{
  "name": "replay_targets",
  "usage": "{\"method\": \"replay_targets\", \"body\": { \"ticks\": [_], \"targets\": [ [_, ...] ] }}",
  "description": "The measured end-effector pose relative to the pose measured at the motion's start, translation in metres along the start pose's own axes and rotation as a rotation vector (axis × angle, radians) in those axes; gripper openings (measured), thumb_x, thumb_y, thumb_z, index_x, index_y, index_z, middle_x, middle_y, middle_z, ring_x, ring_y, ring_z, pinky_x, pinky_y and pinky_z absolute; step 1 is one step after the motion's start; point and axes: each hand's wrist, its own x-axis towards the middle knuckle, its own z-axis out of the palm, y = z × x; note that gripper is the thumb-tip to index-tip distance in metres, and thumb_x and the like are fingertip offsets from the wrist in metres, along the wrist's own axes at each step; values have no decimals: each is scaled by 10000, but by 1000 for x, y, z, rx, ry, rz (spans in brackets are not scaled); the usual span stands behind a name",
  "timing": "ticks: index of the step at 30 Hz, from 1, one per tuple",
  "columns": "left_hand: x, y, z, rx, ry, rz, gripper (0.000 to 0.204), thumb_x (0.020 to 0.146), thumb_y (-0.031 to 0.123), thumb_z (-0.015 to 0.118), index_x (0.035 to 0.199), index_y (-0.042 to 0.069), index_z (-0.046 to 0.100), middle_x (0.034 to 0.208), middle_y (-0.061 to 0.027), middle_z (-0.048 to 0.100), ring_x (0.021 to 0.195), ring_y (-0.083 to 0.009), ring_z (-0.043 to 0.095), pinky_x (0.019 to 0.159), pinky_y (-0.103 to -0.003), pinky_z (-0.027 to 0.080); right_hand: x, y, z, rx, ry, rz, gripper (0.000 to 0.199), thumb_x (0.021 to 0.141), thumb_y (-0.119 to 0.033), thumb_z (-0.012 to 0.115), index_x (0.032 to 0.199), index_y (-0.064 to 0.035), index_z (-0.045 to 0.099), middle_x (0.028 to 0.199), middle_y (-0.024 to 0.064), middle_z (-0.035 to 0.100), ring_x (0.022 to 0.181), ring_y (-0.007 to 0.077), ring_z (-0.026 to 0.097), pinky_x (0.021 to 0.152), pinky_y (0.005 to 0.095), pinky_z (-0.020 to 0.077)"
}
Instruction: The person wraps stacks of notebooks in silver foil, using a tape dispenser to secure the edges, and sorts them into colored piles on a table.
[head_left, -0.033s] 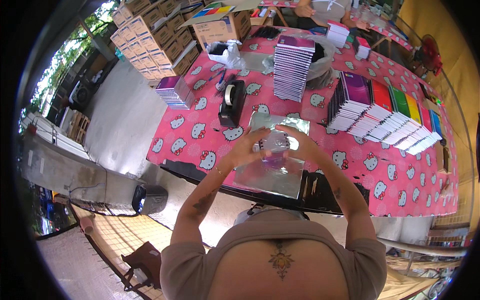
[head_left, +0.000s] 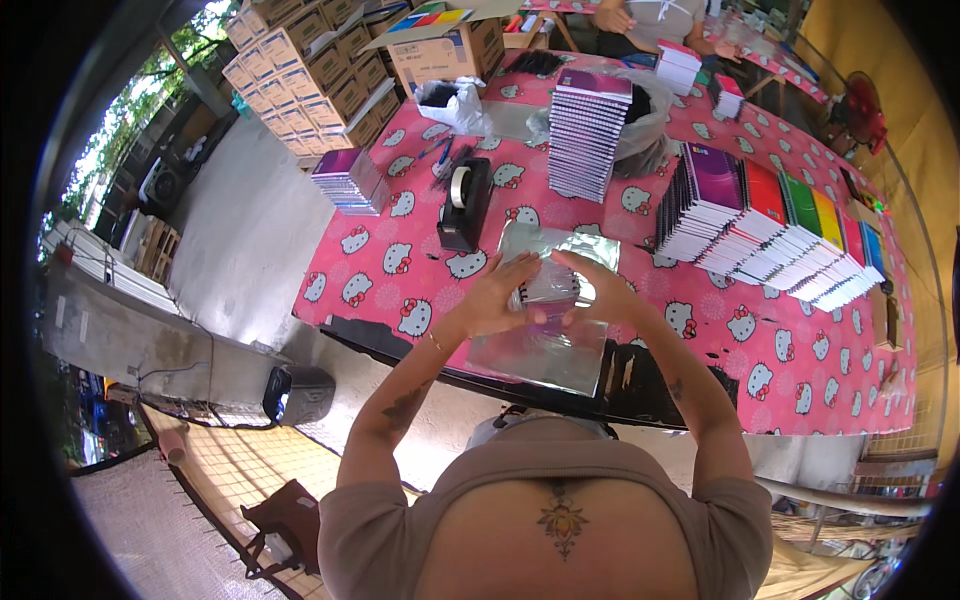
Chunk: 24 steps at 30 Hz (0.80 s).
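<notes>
Both hands, left hand (head_left: 497, 296) and right hand (head_left: 598, 296), fingers closed on clear plastic-wrapped notebook (head_left: 548, 290), steadied over pink patterned tabletop (head_left: 400, 260); black tape dispenser (head_left: 464, 205) far-left.

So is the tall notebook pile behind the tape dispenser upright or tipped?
Upright: the notebook pile stands straight on the table.

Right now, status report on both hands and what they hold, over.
Left hand and right hand both grip a small clear-wrapped bundle. Bundle held over shiny wrap sheets. Tape dispenser just beyond, apart from the hands.
</notes>
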Motion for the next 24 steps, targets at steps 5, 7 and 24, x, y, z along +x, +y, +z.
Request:
{"method": "replay_targets", "body": {
  "ticks": [5, 7, 24],
  "targets": [
    [0, 10, 0, 121, 39, 157, 339, 820, 133, 755, 1151, 74, 708, 1238, -144, 633, 1185, -294, 574, 959, -421, 491, -8, -3, 17, -375, 136, -209, 325, 812, -190, 771, 1100, -70, 679, 1166, 96, 627, 1156, 311, 555, 980, 411, 436],
    [0, 12, 3, -36, -2, 39, 298, 800, 85, 749, 1097, 89, 723, 1248, -147, 628, 1144, -286, 584, 907, -418, 505, -11, -9, 24, -304, 174, -129, 225, 811, -125, 752, 1016, -68, 680, 1075, 87, 626, 1075, 307, 570, 906, 416, 454],
    [31, -78, 36, -419, 209, -461, 646, 779, 382, 840, 1218, -11, 574, 1071, -159, 609, 924, -248, 604, 794, -396, 513, 7, 9, 41, 446, 526, 515, 397, 822, -56, 762, 1168, -53, 566, 1071, 46, 550, 971, 125, 550, 815, 271, 514]
  ]
}}
